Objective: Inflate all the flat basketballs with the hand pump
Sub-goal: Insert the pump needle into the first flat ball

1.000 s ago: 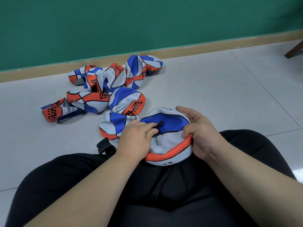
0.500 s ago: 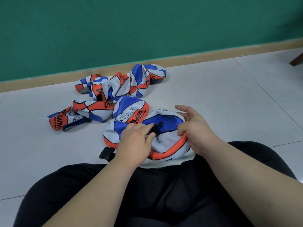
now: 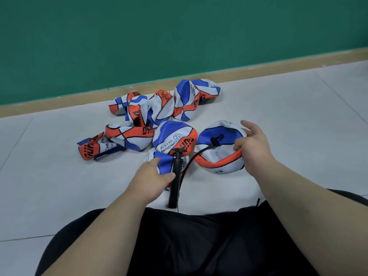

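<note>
Deflated basketball of blue, white and orange panels (image 3: 224, 158) lies caved in like a bowl on the pale grey tiled floor (image 3: 298, 116), just ahead of the person's lap. The right hand (image 3: 254, 148) grips its rim at 3 o'clock, fingers curled over the folded orange edge. A black nozzle (image 3: 214, 140) sits in the blue panel, and a thin black hose (image 3: 201, 150) curves from it toward 8 o'clock to a slim black hand pump (image 3: 173, 188), which stands nearly upright on the floor with its T-handle on top. The left hand (image 3: 151, 182) is beside the pump at its 9 o'clock, fingers straight and apart, thumb touching the barrel, not closed round it. At 10 o'clock from the held ball, a heap of crumpled flat basketballs in matching colours (image 3: 159, 110) lies near a tan skirting board (image 3: 278, 64) under a green wall (image 3: 179, 36). Black trousers (image 3: 199, 246) fill the 6 o'clock edge.
</note>
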